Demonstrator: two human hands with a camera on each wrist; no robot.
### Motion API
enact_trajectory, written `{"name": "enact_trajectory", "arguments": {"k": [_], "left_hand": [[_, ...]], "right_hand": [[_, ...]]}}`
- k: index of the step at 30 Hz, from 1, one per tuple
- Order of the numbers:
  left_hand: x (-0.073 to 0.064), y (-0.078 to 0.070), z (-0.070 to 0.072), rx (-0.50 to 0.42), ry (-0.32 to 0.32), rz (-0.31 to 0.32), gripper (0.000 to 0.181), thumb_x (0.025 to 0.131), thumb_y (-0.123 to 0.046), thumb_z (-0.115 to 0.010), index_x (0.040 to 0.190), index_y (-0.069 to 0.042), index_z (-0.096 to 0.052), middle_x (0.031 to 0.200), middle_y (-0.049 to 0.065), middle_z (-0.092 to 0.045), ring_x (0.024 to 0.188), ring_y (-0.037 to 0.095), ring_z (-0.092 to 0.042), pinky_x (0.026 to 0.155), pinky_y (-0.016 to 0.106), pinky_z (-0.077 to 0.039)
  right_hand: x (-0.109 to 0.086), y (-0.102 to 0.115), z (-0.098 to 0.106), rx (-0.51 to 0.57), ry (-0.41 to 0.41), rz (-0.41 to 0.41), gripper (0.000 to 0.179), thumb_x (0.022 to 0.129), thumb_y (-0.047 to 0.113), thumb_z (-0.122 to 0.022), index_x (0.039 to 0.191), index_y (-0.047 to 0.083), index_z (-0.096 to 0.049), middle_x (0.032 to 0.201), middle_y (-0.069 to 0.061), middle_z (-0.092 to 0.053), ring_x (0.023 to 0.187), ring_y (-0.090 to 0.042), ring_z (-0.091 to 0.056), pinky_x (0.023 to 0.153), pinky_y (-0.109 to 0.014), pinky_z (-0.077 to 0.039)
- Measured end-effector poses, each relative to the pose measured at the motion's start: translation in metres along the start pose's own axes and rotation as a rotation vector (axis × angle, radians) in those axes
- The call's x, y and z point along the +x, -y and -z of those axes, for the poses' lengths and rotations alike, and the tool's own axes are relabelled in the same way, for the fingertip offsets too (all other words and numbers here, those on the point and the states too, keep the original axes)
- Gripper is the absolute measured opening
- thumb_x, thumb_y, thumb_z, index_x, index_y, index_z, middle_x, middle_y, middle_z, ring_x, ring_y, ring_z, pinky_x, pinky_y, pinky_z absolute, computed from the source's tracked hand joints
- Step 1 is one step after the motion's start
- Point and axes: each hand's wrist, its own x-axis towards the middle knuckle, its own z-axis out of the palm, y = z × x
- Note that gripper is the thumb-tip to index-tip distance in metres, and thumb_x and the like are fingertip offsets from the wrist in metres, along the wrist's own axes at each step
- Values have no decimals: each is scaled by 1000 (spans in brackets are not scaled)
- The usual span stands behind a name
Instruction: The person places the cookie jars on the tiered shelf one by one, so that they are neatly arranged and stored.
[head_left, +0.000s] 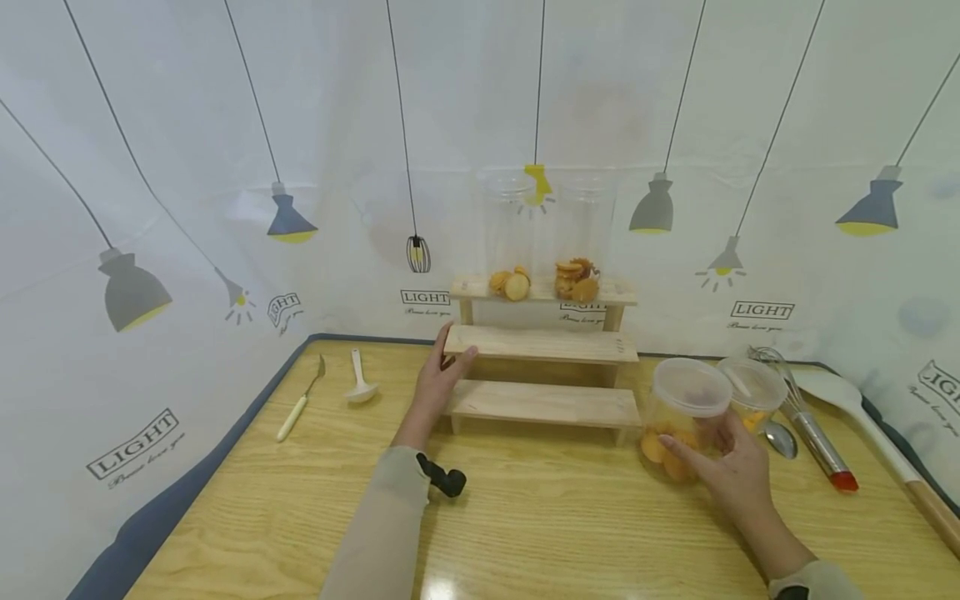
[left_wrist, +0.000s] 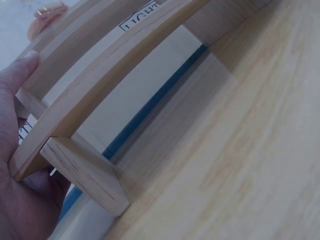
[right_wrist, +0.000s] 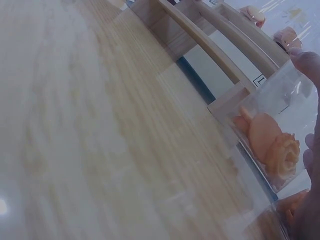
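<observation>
A three-step wooden shelf stands at the back middle of the table. My left hand holds its left end at the middle step, with the thumb on top of the board in the left wrist view. On the right, my right hand grips a clear lidded jar holding orange biscuits, seen through its wall in the right wrist view. The jar is upright beside the shelf's right end; whether its base touches the table I cannot tell. Two tall clear jars with biscuits and brown-orange biscuits stand on the top step.
Behind the held jar is another lidded jar. A metal spoon, a whisk and a long white spatula lie at the right. At the left are a pale-handled utensil and a white ladle. A printed curtain hangs behind.
</observation>
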Motion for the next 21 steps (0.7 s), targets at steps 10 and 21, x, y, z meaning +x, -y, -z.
{"name": "enact_trajectory", "arguments": {"k": [10, 21], "left_hand": [[-2, -2, -1, -8, 5, -6, 89, 89, -61, -68, 161, -34, -23, 164, 5, -27, 146, 34, -32, 115, 49, -34], [-1, 0, 1, -17, 24, 10, 89, 88, -63, -68, 161, -38, -21, 164, 4, -26, 146, 34, -32, 115, 51, -34]], "right_hand": [[2, 8, 2, -20, -45, -42, 54, 79, 18, -89, 123, 7, -60, 111, -9, -69, 94, -3, -61, 75, -9, -46], [10, 34, 9, -41, 8, -14, 71, 79, 24, -89, 142, 19, -57, 139, -9, -60, 117, 2, -59, 85, -6, -46]]}}
